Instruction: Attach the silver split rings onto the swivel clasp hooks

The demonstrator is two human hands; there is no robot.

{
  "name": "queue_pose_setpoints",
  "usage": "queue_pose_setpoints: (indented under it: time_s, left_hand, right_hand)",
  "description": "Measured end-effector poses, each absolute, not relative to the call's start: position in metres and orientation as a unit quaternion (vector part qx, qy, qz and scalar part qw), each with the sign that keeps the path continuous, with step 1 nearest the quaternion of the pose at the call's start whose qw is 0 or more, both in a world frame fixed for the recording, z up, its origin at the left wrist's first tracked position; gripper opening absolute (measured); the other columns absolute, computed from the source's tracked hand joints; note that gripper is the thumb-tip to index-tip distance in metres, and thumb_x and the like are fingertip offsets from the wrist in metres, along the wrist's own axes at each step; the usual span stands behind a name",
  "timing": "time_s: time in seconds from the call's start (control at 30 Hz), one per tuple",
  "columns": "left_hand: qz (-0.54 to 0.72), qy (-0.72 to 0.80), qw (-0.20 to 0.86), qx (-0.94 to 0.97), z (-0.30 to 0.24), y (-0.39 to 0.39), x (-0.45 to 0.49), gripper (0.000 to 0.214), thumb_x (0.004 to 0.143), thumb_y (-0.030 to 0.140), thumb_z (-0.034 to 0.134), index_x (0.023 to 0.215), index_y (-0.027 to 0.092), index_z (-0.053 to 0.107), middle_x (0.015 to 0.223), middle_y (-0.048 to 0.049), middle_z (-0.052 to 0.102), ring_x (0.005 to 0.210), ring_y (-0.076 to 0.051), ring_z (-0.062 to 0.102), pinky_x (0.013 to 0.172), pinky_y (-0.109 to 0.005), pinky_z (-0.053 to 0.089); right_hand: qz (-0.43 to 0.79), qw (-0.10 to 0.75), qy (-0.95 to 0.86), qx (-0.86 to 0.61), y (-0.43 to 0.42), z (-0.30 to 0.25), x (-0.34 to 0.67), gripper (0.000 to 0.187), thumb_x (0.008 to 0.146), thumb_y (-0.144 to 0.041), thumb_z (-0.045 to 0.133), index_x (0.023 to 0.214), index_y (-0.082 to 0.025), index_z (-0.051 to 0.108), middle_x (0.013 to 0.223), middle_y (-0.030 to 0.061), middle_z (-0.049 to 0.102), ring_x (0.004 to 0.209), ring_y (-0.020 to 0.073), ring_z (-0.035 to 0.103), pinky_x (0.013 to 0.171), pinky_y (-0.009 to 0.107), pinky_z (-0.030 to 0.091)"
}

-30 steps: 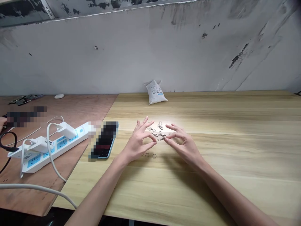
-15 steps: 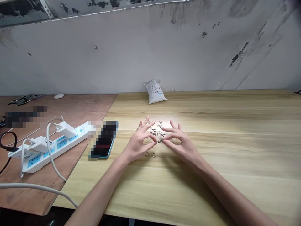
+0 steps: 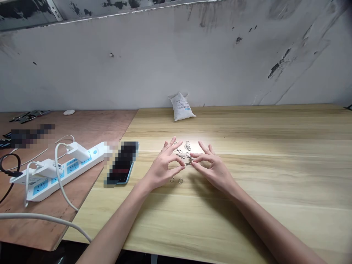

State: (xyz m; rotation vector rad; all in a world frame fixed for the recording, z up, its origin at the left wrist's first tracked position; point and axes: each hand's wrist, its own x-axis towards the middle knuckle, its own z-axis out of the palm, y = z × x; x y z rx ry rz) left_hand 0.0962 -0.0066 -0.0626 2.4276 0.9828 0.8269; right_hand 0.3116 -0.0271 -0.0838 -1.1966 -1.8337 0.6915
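Between the fingertips of both hands is a small silver swivel clasp (image 3: pixel 188 163). My left hand (image 3: pixel 164 163) pinches its left end with thumb and index finger, the other fingers fanned upward. On the opposite end, the thumb and fingers of my right hand (image 3: pixel 213 169) are closed. Just beyond the fingertips lie several more clasps with rings, among them a clasp (image 3: pixel 187 146) at the back and a clasp (image 3: pixel 180 156) by the left index finger. Nearer to me, two loose split rings rest on the wood: a left ring (image 3: pixel 172 179) and a right ring (image 3: pixel 180 180).
A white plastic packet (image 3: pixel 182 108) stands toward the wall. Left of my hands lies a phone (image 3: pixel 127 172), partly blurred out. Farther left, a white power strip (image 3: pixel 64 179) with plugged-in chargers and trailing cables sits on a reddish board (image 3: pixel 110 123).
Both hands have shifted very slightly right with the clasp. A finger of my right hand that was stretched over the farther clasps has come down nearer the held one.
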Motion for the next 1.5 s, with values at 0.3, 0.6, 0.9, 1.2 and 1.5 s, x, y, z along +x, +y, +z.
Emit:
queue_pose_setpoints:
  time_s: [0.3, 0.6, 0.9, 1.2, 1.5]
  left_hand:
    - [0.323, 0.373, 0.22, 0.842, -0.06, -0.01, 0.099, 0.008, 0.087, 0.022, 0.065, 0.08, 0.019, 0.068, 0.151, -0.0063, 0.043, 0.149, -0.025, 0.019, 0.121, -0.057, 0.011]
    - [0.359, 0.37, 0.247, 0.82, -0.062, -0.015, 0.109, 0.004, 0.085, 0.02, 0.066, 0.082, 0.02, 0.069, 0.148, -0.0059, 0.046, 0.149, -0.025, 0.021, 0.122, -0.057, 0.008]
    - [0.343, 0.416, 0.278, 0.795, -0.067, -0.013, 0.107, 0.011, 0.082, 0.03, 0.072, 0.091, 0.024, 0.07, 0.146, -0.0043, 0.048, 0.148, -0.024, 0.023, 0.122, -0.055, 0.011]
    - [0.321, 0.425, 0.302, 0.791, -0.061, -0.008, 0.099, 0.012, 0.08, 0.032, 0.073, 0.074, 0.022, 0.07, 0.146, -0.0037, 0.049, 0.147, -0.026, 0.025, 0.121, -0.057, 0.012]
    - [0.278, 0.404, 0.333, 0.805, -0.066, -0.006, 0.097, 0.014, 0.083, 0.033, 0.07, 0.097, 0.028, 0.073, 0.148, -0.0018, 0.045, 0.148, -0.025, 0.022, 0.12, -0.052, 0.023]
  right_hand:
    - [0.083, 0.358, -0.818, -0.441, -0.028, -0.096, 0.304, 0.021, 0.091, -0.033, 0.059, 0.103, -0.021, 0.071, 0.126, 0.0072, 0.066, 0.144, 0.0293, 0.03, 0.118, 0.061, 0.021]
    - [0.05, 0.37, -0.831, -0.413, -0.032, -0.098, 0.293, 0.024, 0.094, -0.017, 0.052, 0.111, -0.024, 0.068, 0.121, 0.0034, 0.068, 0.14, 0.0277, 0.038, 0.117, 0.062, 0.024]
    - [0.018, 0.382, -0.834, -0.398, -0.034, -0.095, 0.292, 0.02, 0.096, -0.021, 0.052, 0.107, -0.024, 0.068, 0.119, 0.0024, 0.07, 0.135, 0.0265, 0.046, 0.116, 0.061, 0.026]
    - [0.026, 0.367, -0.837, -0.404, -0.03, -0.095, 0.304, 0.017, 0.094, -0.025, 0.056, 0.09, -0.027, 0.073, 0.117, 0.0001, 0.07, 0.131, 0.0273, 0.049, 0.114, 0.062, 0.028]
    - [0.045, 0.357, -0.84, -0.406, -0.032, -0.091, 0.303, 0.017, 0.094, -0.025, 0.056, 0.091, -0.028, 0.072, 0.117, 0.0011, 0.069, 0.132, 0.0251, 0.048, 0.115, 0.06, 0.026]
